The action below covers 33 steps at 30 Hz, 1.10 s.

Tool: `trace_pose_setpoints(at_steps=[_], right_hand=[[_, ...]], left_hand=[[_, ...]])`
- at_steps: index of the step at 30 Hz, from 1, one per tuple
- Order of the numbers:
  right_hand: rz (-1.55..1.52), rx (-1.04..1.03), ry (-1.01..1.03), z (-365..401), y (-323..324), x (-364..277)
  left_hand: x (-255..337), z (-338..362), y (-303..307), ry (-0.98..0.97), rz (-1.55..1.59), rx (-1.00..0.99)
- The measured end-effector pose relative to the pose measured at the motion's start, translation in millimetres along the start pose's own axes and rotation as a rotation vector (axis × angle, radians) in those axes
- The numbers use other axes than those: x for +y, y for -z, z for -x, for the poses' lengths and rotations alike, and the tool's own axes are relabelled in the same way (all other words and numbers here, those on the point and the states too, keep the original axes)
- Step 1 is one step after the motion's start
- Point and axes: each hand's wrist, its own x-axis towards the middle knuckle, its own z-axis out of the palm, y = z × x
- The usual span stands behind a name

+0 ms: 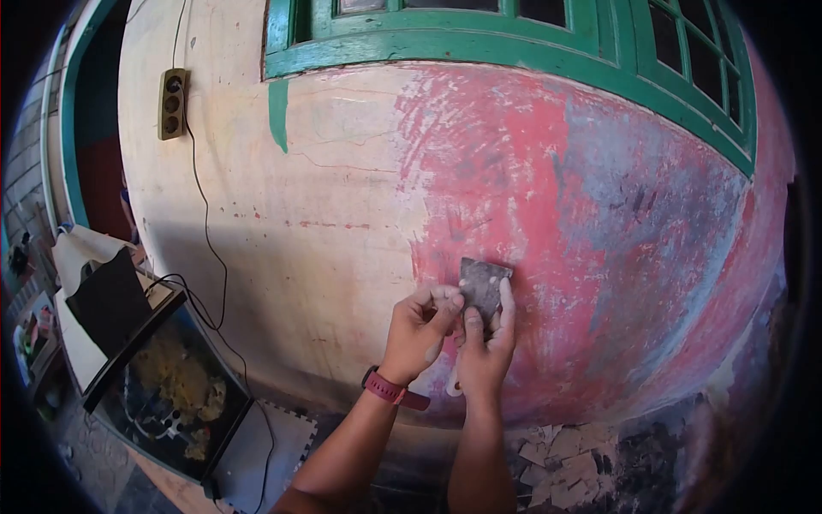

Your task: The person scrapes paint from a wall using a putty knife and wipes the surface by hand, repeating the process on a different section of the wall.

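My right hand [488,347] is closed around a putty knife, its fingertips behind and beside the flat grey blade [481,284]. Below that hand, a pale handle end with a hole [454,382] shows. My left hand [413,330], with a dark red watch [394,389] on the wrist, is pinched thumb to forefinger beside the blade's left edge. Whatever sits in that pinch, if anything, is hidden. Pale dust coats the fingers of both hands. In front of them stands a wall, cream [317,231] on the left and patchy red [531,231] where scraped.
A green window frame [445,44] crosses the top. At left, a socket strip [172,104] hangs on the wall with its cable [205,206] running down. A dark glass-topped piece [175,390] stands lower left. Paint flakes [569,467] litter the floor at right.
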Motion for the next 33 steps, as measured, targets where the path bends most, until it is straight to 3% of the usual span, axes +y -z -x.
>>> trace_pose_setpoints(at_steps=[5, 8, 12, 15, 20, 24, 28, 33], right_hand=[[0.172, -0.021, 0.145, 4.6, -30.2, 13.1], [0.282, 0.022, 0.388, -29.9, -42.4, 11.1], [0.106, 0.124, 0.264, -55.6, -72.9, -29.1], [0.248, 0.107, 0.400, -70.8, -71.3, -10.2], [0.502, 0.070, 0.148, -74.6, -68.5, -6.8], [0.317, 0.021, 0.051, -72.6, -76.3, 17.3], [0.390, 0.153, 0.122, -63.9, -80.8, 21.0], [0.443, 0.158, 0.121, -76.7, -76.5, 19.3]], left_hand=[[-13.7, -9.0, 27.7, 0.009, 0.009, 0.005], [-0.9, -35.5, 21.3, -0.073, 0.039, 0.054], [11.9, -56.4, 3.0, -0.119, 0.156, 0.086], [-4.0, -57.7, 4.2, -0.105, 0.200, 0.099], [-15.8, -63.3, 32.2, -0.063, 0.149, -0.043], [-23.5, -65.5, 47.9, -0.013, 0.073, -0.045], [-32.8, -67.7, 51.5, 0.019, 0.093, -0.097], [-21.5, -68.0, 40.7, -0.011, 0.092, -0.012]])
